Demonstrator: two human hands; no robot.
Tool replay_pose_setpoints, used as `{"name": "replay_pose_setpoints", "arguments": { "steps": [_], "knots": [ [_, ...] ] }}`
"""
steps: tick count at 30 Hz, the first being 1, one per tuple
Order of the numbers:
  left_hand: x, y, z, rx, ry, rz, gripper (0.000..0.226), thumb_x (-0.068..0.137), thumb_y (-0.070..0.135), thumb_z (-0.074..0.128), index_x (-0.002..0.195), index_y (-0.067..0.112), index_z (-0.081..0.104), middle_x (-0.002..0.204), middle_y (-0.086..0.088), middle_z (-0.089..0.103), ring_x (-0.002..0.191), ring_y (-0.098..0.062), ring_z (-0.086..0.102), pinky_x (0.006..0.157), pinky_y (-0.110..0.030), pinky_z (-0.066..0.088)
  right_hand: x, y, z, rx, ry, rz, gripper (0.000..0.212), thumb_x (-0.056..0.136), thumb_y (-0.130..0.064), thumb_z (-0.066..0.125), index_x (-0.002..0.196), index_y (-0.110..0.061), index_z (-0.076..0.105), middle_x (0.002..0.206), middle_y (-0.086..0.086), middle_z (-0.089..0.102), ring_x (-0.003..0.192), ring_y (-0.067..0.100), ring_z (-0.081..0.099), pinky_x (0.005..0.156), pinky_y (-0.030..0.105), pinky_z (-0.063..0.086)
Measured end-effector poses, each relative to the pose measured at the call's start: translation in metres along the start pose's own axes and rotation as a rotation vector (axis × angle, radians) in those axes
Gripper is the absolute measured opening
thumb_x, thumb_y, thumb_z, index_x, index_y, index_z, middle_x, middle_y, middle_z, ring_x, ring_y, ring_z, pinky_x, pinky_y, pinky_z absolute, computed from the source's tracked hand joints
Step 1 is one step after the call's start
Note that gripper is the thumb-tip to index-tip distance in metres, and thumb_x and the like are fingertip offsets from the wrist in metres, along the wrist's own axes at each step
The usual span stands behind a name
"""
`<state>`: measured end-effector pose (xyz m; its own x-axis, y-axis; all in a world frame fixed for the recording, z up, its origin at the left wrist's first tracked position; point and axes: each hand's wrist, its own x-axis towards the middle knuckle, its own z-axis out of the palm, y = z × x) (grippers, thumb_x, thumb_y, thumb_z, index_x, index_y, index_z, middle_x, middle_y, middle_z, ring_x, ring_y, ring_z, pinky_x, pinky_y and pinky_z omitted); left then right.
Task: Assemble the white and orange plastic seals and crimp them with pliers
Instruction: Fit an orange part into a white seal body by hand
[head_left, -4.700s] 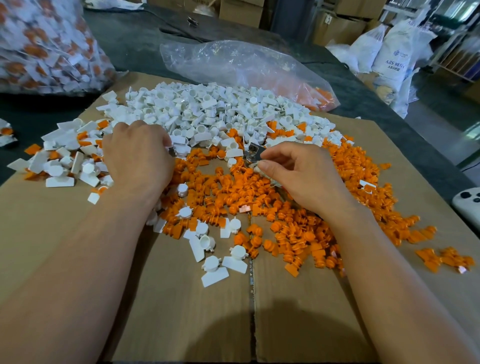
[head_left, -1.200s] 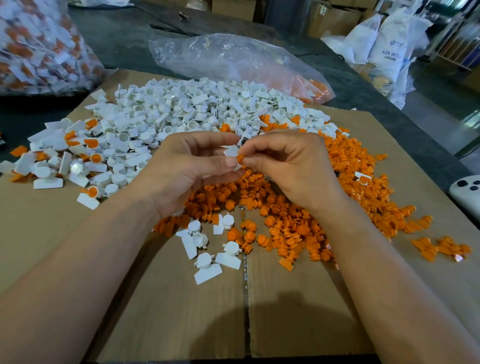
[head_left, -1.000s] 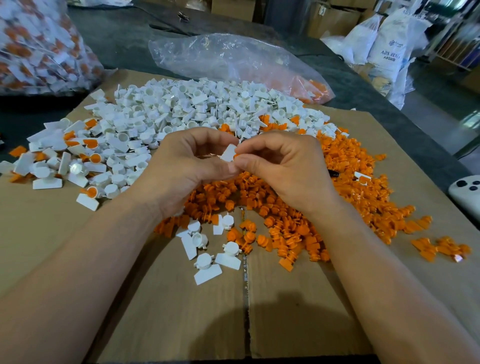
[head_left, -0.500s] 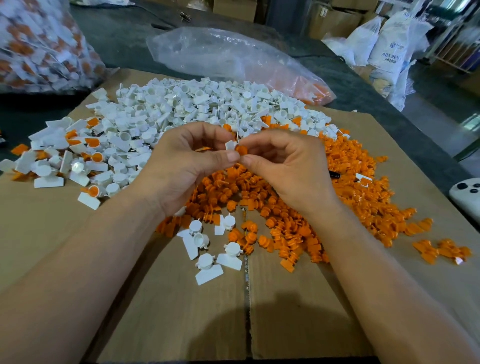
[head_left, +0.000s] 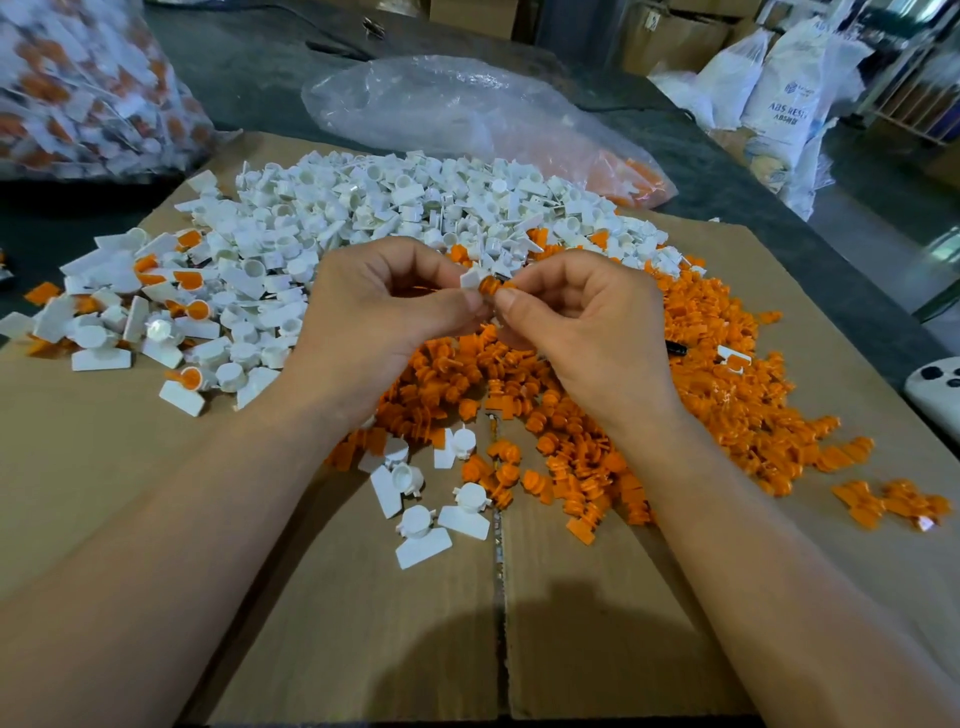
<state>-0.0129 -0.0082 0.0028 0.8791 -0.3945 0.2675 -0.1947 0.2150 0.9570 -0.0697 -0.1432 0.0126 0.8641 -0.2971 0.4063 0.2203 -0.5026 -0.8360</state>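
My left hand (head_left: 374, 322) pinches a small white seal body (head_left: 471, 276) between thumb and fingers, held above the piles. My right hand (head_left: 587, 322) pinches an orange insert (head_left: 489, 286) that touches the white piece. A heap of white seal bodies (head_left: 363, 218) lies at the back left of the cardboard sheet (head_left: 363, 623). A heap of orange inserts (head_left: 675, 395) spreads under and to the right of my hands. Several white pieces (head_left: 431, 504) lie loose near the cardboard's middle seam. No pliers are visible.
A clear plastic bag (head_left: 457, 109) with some orange parts lies behind the piles. A full bag of assembled seals (head_left: 78, 88) sits at the back left. A white device (head_left: 935, 384) rests at the right edge. Sacks (head_left: 779, 98) stand beyond the dark table.
Both hands left the piles and rose together, each with one part. Over the last second the orange insert has been brought against the white body; the hands barely shifted.
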Motion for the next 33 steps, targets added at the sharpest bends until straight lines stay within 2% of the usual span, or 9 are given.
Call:
{"name": "replay_pose_setpoints", "arguments": {
  "steps": [6,10,12,15,18,20,23,28,33],
  "knots": [
    [-0.0032,0.0016,-0.0003,0.096,-0.003,0.056,0.017,0.057,0.021,0.073,0.071,0.016,0.065,0.064,0.002,0.07,0.063,-0.015,0.068,0.064,-0.023,0.057,0.0001,0.0001,-0.0009,-0.038,0.004,-0.025,0.02,0.079,-0.008,0.069,0.071,-0.026,0.062,0.07,-0.002,0.066,0.066,0.019,0.066,0.065,0.04,0.056],
    [-0.0022,0.001,-0.0003,0.043,-0.013,0.037,0.024,0.056,0.016,0.072,0.079,0.014,0.065,0.068,0.001,0.067,0.066,-0.015,0.068,0.062,-0.021,0.055,0.0005,0.0012,-0.0027,-0.058,-0.044,0.013,0.017,0.083,-0.014,0.066,0.068,-0.022,0.063,0.058,-0.004,0.064,0.051,0.01,0.063,0.054,0.029,0.055],
    [-0.0013,0.0005,-0.0008,0.018,-0.01,0.01,0.032,0.055,0.014,0.071,0.086,0.017,0.065,0.064,0.008,0.065,0.065,-0.011,0.067,0.062,-0.019,0.055,0.0004,0.0012,-0.0025,-0.069,-0.102,0.043,0.021,0.086,-0.016,0.062,0.065,-0.017,0.062,0.054,-0.006,0.062,0.048,0.007,0.061,0.051,0.03,0.053],
    [-0.0009,0.0014,-0.0024,0.025,-0.03,-0.011,0.036,0.053,0.013,0.071,0.089,0.018,0.067,0.06,0.013,0.064,0.061,-0.006,0.065,0.062,-0.017,0.054,-0.0002,0.0014,-0.0023,-0.123,-0.154,0.008,0.023,0.09,-0.016,0.056,0.068,-0.009,0.059,0.062,0.008,0.062,0.059,0.024,0.063,0.057,0.042,0.053],
    [-0.0021,0.0029,-0.0031,0.083,-0.036,-0.006,0.031,0.053,0.014,0.073,0.083,0.018,0.069,0.061,0.01,0.067,0.06,-0.005,0.065,0.06,-0.015,0.053,0.0003,0.0009,-0.0035,-0.193,-0.203,-0.026,0.024,0.091,-0.016,0.054,0.071,-0.003,0.056,0.07,0.021,0.06,0.066,0.032,0.057,0.057,0.04,0.047],
    [-0.0027,0.0021,-0.0025,0.134,-0.021,0.003,0.03,0.051,0.019,0.075,0.081,0.021,0.069,0.065,0.008,0.068,0.063,-0.006,0.065,0.062,-0.017,0.055,0.0001,-0.0005,-0.0044,-0.255,-0.23,-0.042,0.025,0.091,-0.016,0.053,0.07,-0.004,0.054,0.064,0.017,0.056,0.058,0.024,0.051,0.053,0.034,0.04],
    [-0.0032,0.0006,-0.0023,0.165,-0.005,0.007,0.029,0.049,0.022,0.075,0.077,0.025,0.069,0.069,0.007,0.07,0.066,-0.007,0.066,0.064,-0.018,0.056,-0.0012,-0.0019,-0.0046,-0.322,-0.246,-0.07,0.025,0.091,-0.016,0.053,0.069,-0.006,0.052,0.053,-0.001,0.042,0.049,0.009,0.035,0.047,0.025,0.027],
    [-0.0031,-0.0014,-0.0034,0.128,-0.011,-0.035,0.032,0.048,0.021,0.076,0.079,0.018,0.07,0.07,0.002,0.072,0.066,-0.014,0.069,0.063,-0.021,0.056,-0.0011,-0.0025,-0.0054,-0.415,-0.267,-0.129,0.023,0.092,-0.015,0.052,0.073,-0.001,0.054,0.055,-0.005,0.037,0.052,0.011,0.034,0.049,0.029,0.024],
    [-0.0042,-0.0006,-0.0022,0.095,-0.027,-0.049,0.029,0.049,0.018,0.075,0.078,0.017,0.069,0.065,0.003,0.071,0.061,-0.012,0.069,0.06,-0.018,0.055,-0.002,-0.0025,-0.004,-0.467,-0.26,-0.138,0.025,0.091,-0.015,0.052,0.068,-0.007,0.048,0.054,-0.002,0.04,0.053,0.015,0.038,0.05,0.03,0.027]
  ]
}}
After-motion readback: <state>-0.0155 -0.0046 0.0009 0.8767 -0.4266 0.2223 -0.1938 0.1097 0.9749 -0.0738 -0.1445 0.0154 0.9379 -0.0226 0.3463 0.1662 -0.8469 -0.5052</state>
